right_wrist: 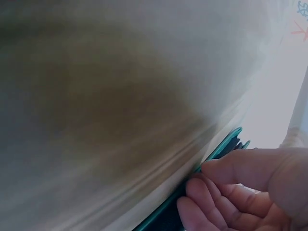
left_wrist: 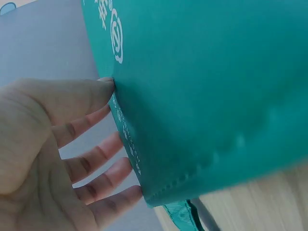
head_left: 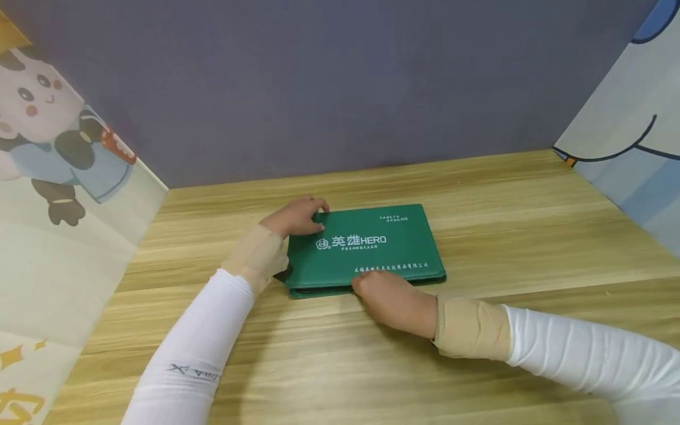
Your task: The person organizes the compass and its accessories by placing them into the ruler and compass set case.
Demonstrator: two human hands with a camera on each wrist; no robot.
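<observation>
A flat green case with white HERO lettering lies on the wooden table, its front edge slightly parted. My left hand holds its far left corner, thumb on the cover edge and fingers along the back. In the left wrist view, the left hand's thumb and fingers meet the stitched green case. My right hand grips the front edge near the middle. The right wrist view shows the right hand with curled fingers and thumb at the edge of the green case. The case's contents are hidden.
The wood-grain table extends around the case. A grey-blue panel rises behind it. Cartoon-printed walls, one on the left and one on the right, flank the table. A small dark green tab sticks out at the case's left side.
</observation>
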